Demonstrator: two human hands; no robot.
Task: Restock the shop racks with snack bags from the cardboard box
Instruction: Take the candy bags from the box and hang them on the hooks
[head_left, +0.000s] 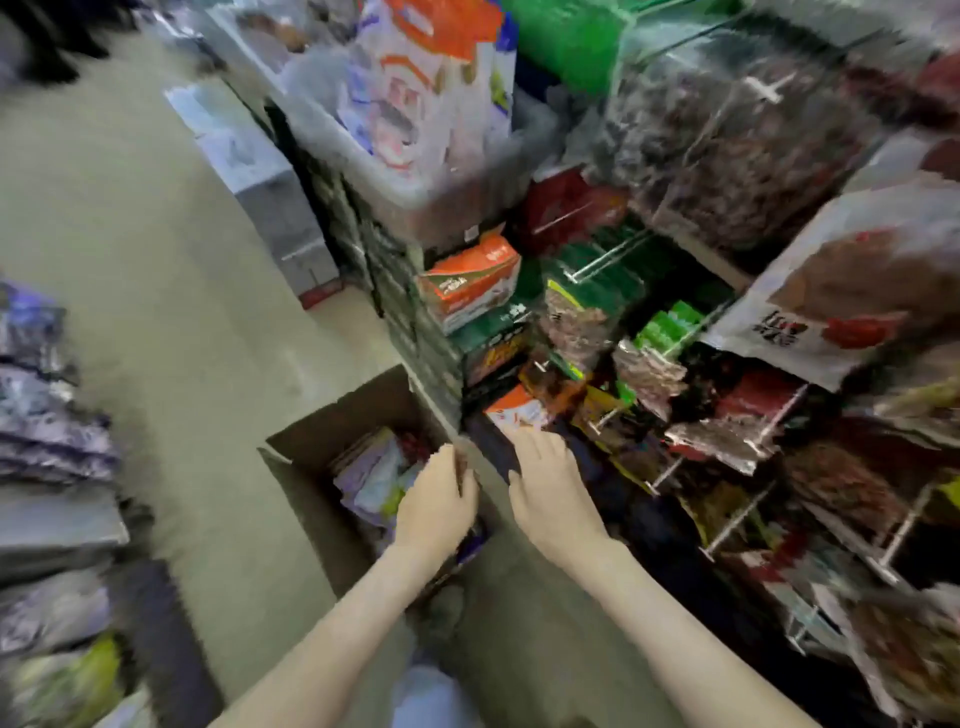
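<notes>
Side stock: purple and grey packs (52, 415) piled at the left edge, well apart from the work.
Cardboard box (358, 405): open on the floor (156, 234) at the foot of the racks, with snack bags (374, 473) lying loose inside. A hasty pull could probably drag several out onto the floor.
Left hand (439, 501): palm down over the box's right side, fingers bent toward the bags. Blur hides whether they pinch one.
Right hand (550, 493): reached forward and low, fingers stretched flat, tips at an orange-and-white bag (517, 410) on the lowest level. It grips nothing.
Racks (608, 254): pegs crowded with hanging bags. Pushing another on could likely knock neighbours off, or tear a hang hole if forced.
</notes>
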